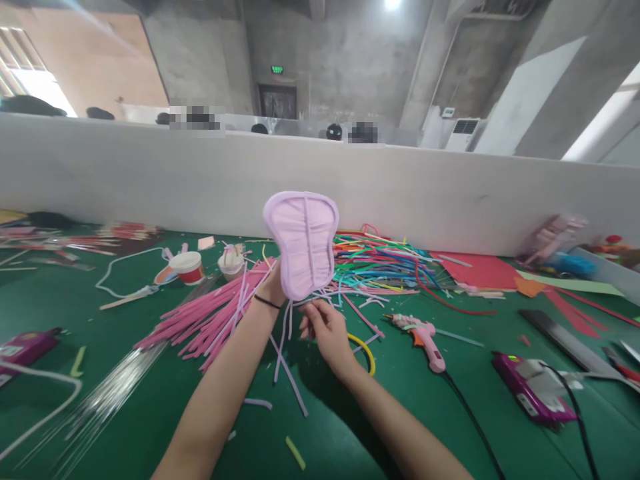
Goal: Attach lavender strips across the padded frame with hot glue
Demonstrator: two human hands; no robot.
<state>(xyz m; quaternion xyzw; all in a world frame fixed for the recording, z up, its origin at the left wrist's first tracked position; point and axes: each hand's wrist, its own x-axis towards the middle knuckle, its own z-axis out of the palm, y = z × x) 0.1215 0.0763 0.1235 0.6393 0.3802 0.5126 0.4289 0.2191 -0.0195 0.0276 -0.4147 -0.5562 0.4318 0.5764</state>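
Observation:
A lilac panel [296,247], waisted like a wing or petal, stands upright above the table. It has a thick rounded rim, a central rib and gathered pale filling. My left hand [273,285] holds it from behind, its fingers hidden by the panel. Just below the panel's lower edge, my right hand [325,328] has thumb and forefinger pinched on a thin lilac pipe cleaner. Loose lilac pipe cleaners [290,379] hang or lie beneath the hands. Behind my left forearm lies a bundle of pink pipe cleaners [200,327].
A pink glue gun [423,339] with a black cord lies right, near a purple power strip [533,393]. Multicoloured pipe cleaners [385,263] are heaped behind. A paper cup [187,268] and thin wires [117,383] are left. A white partition [425,193] borders the green table.

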